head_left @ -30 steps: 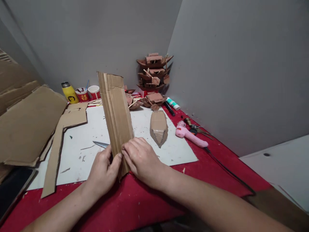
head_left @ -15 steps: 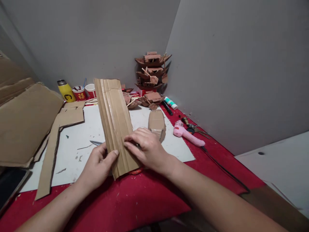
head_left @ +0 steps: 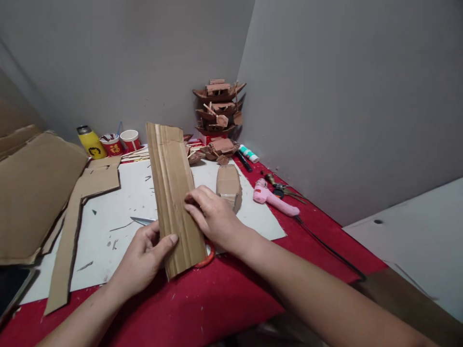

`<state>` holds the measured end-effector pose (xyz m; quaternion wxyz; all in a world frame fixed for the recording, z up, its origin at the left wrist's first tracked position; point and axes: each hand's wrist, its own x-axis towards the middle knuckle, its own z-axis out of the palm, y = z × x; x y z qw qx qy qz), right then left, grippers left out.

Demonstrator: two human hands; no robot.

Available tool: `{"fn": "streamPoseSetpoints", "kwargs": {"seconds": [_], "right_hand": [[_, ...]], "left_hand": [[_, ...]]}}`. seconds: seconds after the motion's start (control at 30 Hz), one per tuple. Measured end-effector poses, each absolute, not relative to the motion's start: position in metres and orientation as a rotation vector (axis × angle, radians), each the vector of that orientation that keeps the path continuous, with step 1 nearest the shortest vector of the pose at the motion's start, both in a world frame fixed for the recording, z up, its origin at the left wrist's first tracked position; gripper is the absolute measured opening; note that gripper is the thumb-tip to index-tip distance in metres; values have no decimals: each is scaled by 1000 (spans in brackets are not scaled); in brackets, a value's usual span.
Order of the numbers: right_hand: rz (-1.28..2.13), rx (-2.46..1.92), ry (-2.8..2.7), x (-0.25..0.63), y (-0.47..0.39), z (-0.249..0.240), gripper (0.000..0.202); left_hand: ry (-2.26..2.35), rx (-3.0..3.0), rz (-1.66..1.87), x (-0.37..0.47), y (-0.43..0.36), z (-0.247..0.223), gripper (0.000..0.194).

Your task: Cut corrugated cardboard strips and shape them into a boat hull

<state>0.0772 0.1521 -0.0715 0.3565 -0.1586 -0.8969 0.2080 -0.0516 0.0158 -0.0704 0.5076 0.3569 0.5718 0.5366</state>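
left hand (head_left: pixel 139 256): gripping creased cardboard strip (head_left: pixel 175 188) | right hand (head_left: pixel 217 216): fingertips on its face, can't tell grip | scissors (head_left: pixel 143 221) behind

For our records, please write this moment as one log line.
left hand: holds cardboard strip | right hand: touches strip's right side | scissors: partly hidden behind strip

Tagging this as a small craft workshop or hobby corner; from my remote seat I can't tell if it's in a home. Grey walls (head_left: pixel 318 106) meet behind a red-covered counter (head_left: pixel 224 299). On it I get a white sheet (head_left: pixel 103 219) littered with scraps (head_left: pixel 86 266), model boats (head_left: pixel 219 90) stacked at back, thin wooden sticks (head_left: pixel 139 154), piled cardboard (head_left: pixel 31 193) at left, scissors (head_left: pixel 142 220), a pink corded tool (head_left: pixel 277 200), and a hand-held cardboard strip (head_left: pixel 175 178) above.
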Motion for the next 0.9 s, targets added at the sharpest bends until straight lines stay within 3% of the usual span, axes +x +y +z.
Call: {"fn": "streamPoseSetpoints", "kwargs": {"seconds": [0.13, 0.23, 0.33, 0.4, 0.9], "right_hand": [[764, -591, -1956, 75, 163, -68, 19], [1266, -690, -1663, 74, 170, -64, 43], [1873, -564, -1504, 74, 170, -61, 37], [2086, -487, -1449, 74, 166, -61, 35], [2428, -234, -1235, 65, 146, -70, 35]], "left_hand": [[1330, 809, 1252, -47, 12, -68, 41], [1283, 795, 1282, -47, 11, -67, 39], [1292, 802, 1278, -48, 13, -67, 36], [1310, 791, 1284, -49, 14, -67, 35], [1276, 548, 1544, -59, 14, -60, 27]]}}
